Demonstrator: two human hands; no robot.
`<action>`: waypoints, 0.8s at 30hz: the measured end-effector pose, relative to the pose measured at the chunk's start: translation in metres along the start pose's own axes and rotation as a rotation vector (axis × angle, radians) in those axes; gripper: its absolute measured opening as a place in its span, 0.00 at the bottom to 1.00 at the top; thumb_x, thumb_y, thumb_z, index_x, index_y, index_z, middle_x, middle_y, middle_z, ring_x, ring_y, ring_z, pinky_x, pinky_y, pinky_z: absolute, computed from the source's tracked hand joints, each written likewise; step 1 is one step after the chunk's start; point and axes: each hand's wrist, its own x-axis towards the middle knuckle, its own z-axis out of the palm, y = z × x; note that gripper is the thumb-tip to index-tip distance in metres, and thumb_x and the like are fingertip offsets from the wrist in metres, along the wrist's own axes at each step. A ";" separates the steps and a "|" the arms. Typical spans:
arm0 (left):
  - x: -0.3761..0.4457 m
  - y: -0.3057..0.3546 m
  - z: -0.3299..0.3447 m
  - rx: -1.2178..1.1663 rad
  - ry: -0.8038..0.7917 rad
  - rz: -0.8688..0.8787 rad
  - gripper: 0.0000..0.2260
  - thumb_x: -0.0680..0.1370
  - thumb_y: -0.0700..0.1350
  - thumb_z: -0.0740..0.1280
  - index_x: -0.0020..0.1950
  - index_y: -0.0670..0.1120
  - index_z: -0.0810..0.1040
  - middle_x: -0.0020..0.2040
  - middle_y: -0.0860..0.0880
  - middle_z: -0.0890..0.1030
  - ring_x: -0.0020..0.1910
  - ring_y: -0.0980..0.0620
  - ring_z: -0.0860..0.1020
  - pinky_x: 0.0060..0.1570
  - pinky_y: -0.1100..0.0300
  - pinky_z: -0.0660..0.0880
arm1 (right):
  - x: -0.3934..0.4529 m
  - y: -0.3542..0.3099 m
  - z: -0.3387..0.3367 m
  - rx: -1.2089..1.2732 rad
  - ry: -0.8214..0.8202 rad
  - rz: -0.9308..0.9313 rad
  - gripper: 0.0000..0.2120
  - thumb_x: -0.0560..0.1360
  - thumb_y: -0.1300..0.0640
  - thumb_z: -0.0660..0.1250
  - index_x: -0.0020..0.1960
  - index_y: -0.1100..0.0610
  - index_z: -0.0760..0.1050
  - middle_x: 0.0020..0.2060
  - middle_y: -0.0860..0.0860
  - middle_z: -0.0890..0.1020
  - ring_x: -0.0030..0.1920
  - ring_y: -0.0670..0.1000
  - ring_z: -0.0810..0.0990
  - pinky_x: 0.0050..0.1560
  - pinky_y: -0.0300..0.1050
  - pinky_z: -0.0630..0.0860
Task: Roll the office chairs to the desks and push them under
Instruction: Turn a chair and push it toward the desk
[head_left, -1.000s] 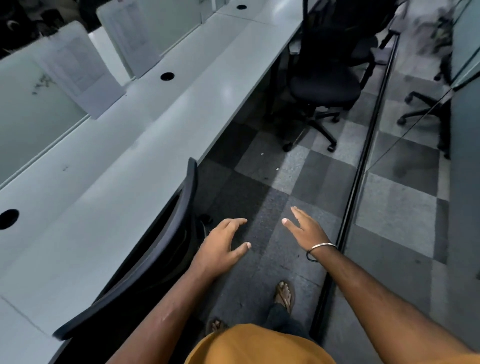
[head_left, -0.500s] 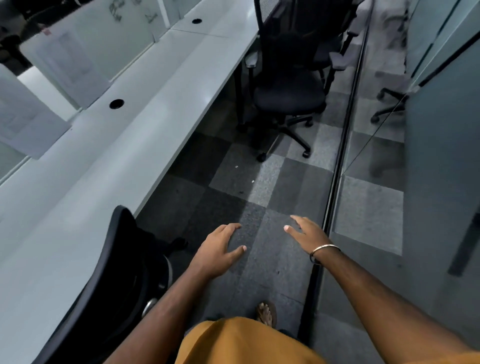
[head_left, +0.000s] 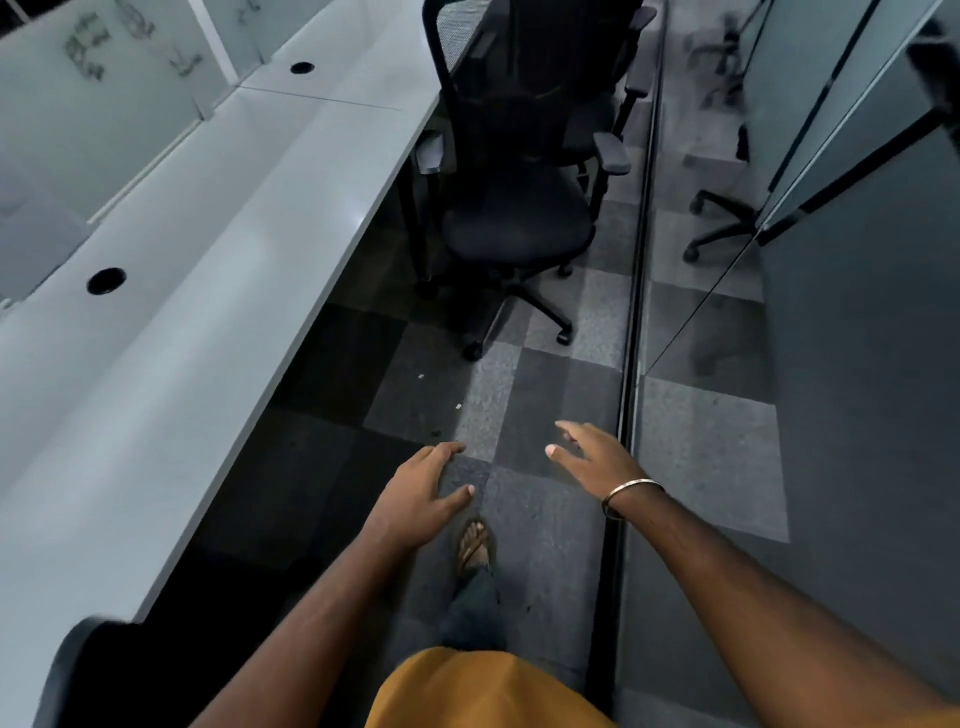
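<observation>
At the far left a long white desk (head_left: 171, 291) runs away from the camera, with two round cable holes in its top and frosted divider panels (head_left: 93, 78) along its far edge. At the bottom left corner, the curved dark back of a chair (head_left: 67, 670) sits against the desk edge, blurred and mostly cut off, so how far under it goes cannot be told.

Past the desk edge lies a checkered grey carpet floor (head_left: 488, 405). Above it the left hand (head_left: 421, 499) is held out palm down, fingers loosely spread and slightly curled, gripping nothing. Just below it a sandalled foot (head_left: 475, 543) stands on the carpet, and an orange garment fills the bottom edge.

The black office chair (head_left: 519, 208) stands well ahead of both hands, out in the aisle beside the desk, its seat facing the camera, its left armrest close to the desk edge, its wheeled base fully on open floor. Neither hand touches it.

To the right, the right hand (head_left: 592, 454) is likewise open, fingers spread and empty, a metal bangle (head_left: 631, 493) at the wrist. Just beside it runs a dark glass wall (head_left: 857, 415), which reflects chair legs.
</observation>
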 end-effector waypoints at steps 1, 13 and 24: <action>0.015 0.000 -0.002 -0.007 -0.005 0.005 0.26 0.80 0.55 0.71 0.77 0.52 0.70 0.68 0.52 0.76 0.67 0.55 0.75 0.69 0.54 0.73 | 0.011 -0.002 -0.007 -0.003 0.002 -0.002 0.27 0.82 0.46 0.67 0.78 0.56 0.69 0.67 0.56 0.77 0.68 0.54 0.76 0.68 0.45 0.68; 0.190 0.025 -0.077 0.021 -0.097 0.058 0.26 0.80 0.53 0.71 0.77 0.51 0.70 0.69 0.52 0.76 0.66 0.56 0.75 0.67 0.57 0.72 | 0.147 -0.028 -0.093 0.048 0.044 0.059 0.26 0.82 0.50 0.69 0.78 0.55 0.69 0.65 0.54 0.79 0.65 0.52 0.77 0.66 0.47 0.74; 0.342 0.068 -0.075 -0.007 -0.137 0.024 0.25 0.80 0.52 0.72 0.76 0.50 0.72 0.64 0.52 0.79 0.61 0.57 0.77 0.60 0.64 0.73 | 0.266 0.025 -0.187 0.153 0.075 0.108 0.23 0.81 0.50 0.69 0.74 0.54 0.73 0.59 0.52 0.82 0.58 0.50 0.80 0.61 0.44 0.75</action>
